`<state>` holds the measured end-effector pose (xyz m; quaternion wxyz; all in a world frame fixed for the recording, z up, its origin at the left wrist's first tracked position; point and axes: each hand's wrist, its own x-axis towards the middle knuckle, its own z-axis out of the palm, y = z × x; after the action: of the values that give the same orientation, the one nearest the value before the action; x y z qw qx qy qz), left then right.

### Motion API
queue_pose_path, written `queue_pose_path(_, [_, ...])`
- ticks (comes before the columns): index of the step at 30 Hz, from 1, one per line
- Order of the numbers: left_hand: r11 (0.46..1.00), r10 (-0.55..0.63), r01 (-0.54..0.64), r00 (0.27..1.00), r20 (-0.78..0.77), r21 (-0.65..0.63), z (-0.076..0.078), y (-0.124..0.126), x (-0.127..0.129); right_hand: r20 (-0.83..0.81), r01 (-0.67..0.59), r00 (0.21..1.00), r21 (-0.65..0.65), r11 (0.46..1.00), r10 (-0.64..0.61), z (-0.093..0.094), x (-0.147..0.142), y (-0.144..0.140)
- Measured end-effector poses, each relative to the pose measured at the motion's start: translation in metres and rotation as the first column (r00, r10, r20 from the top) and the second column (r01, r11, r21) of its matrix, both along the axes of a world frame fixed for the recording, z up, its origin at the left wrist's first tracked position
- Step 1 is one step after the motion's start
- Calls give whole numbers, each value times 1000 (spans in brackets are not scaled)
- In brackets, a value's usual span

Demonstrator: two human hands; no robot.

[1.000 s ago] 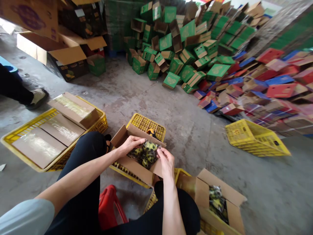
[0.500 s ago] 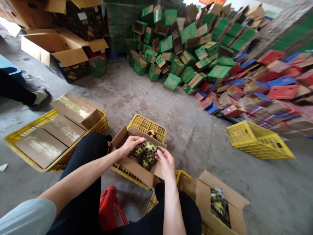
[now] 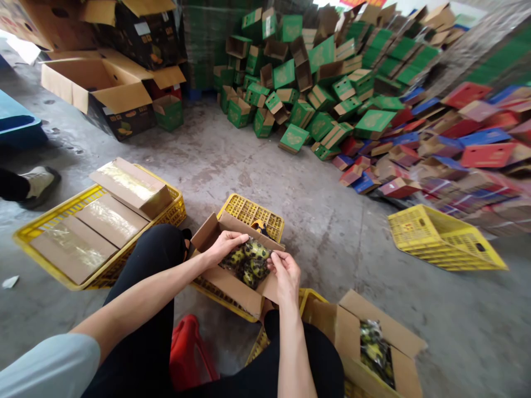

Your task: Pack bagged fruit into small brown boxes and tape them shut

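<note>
My left hand [image 3: 224, 247] pinches the upper left edge of a clear plastic bag [image 3: 251, 261]. Inside the bag are yellow-green things with black spots; their kind I cannot make out. At the bag's right edge, my right hand [image 3: 287, 276] has its thumb and fingers closed on the plastic. The bag lies in the mouth of an open cardboard box [image 3: 237, 288], its flaps spread outward. Under that box is an upturned yellow plastic crate [image 3: 265, 216]. A small orange and black object [image 3: 259, 225], partly hidden, sits behind the box's far flap.
On the right, another open box [image 3: 346, 337] holds similar bags [image 3: 376, 352]. Taped boxes [image 3: 110, 220] fill a yellow crate [image 3: 25, 243] on the left. A red stool [image 3: 185, 351] is below me. Green cartons [image 3: 294, 137] lie heaped ahead; a person's shoe [image 3: 40, 183] is at left.
My hands keep their hold on the bag, with only a slight shift. The whole view has moved a little to the right. A person's foot at the left has moved further left.
</note>
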<state>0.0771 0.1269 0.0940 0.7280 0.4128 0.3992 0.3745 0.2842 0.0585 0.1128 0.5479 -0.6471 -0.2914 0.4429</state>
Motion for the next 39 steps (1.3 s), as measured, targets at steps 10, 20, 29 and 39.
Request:
queue_pose_path(10, [993, -101, 106, 989, 103, -44, 9, -3, -2, -16, 76, 997, -21, 997, -77, 2, 5, 1])
queue_pose_path(20, [999, 27, -26, 1000, 9, -19, 0, 0, 1, -30, 51, 998, -12, 999, -52, 0, 3, 1])
queue_pose_path(29, [994, -22, 34, 994, 111, -108, -2, 0, 0, -38, 28, 999, -2, 1000, -28, 7, 3, -1])
queue_pose_path(39, [936, 4, 46, 990, 144, -348, -15, 3, -1, 23, -186, 983, 106, 977, 185, 15, -2, -3])
